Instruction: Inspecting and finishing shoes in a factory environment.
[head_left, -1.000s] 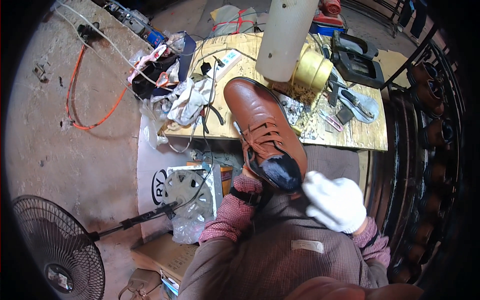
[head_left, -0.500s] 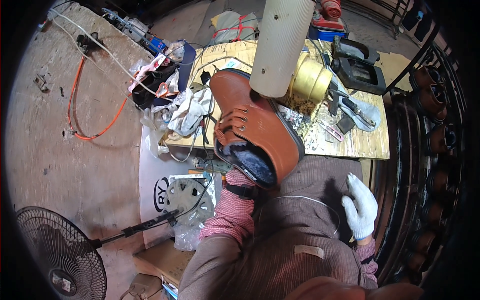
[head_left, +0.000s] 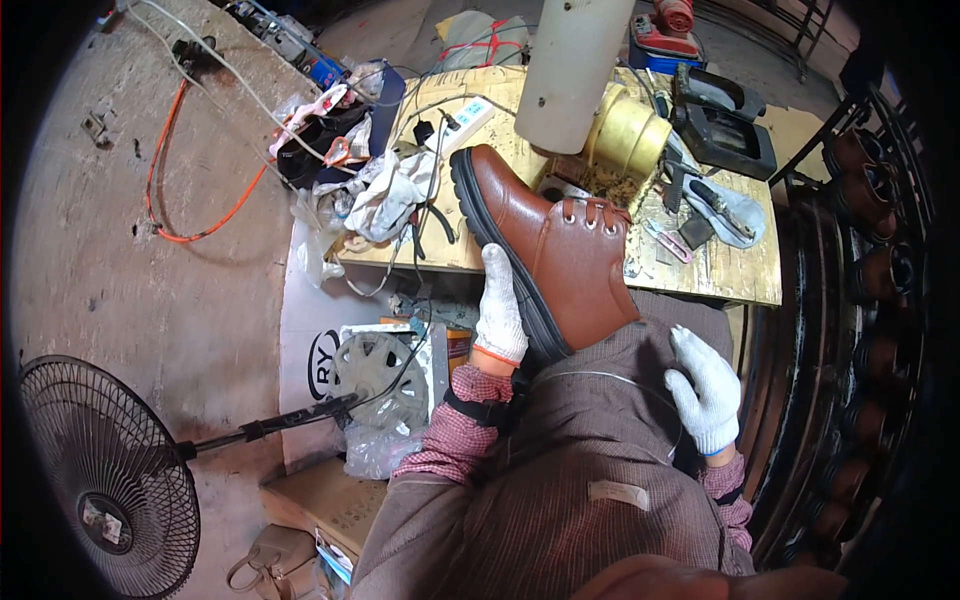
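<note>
A brown leather boot [head_left: 556, 250] with a black sole lies on its side across my lap, toe pointing toward the workbench. My left hand [head_left: 500, 305], in a white glove, presses against the sole and holds the boot. My right hand [head_left: 706, 388], also gloved in white, rests flat on my brown apron beside the boot's ankle opening, holding nothing.
A wooden workbench [head_left: 735, 272] carries a white cylinder [head_left: 572, 70], a brass-coloured pot [head_left: 630, 140], tools, rags and a power strip [head_left: 466, 116]. A black fan [head_left: 100, 470] stands at lower left. A rack of brown boots [head_left: 860, 170] runs along the right.
The boot has turned from sole-down to lying on its side on my lap. My left hand shifted onto the sole. My right hand dropped from the boot to my apron.
</note>
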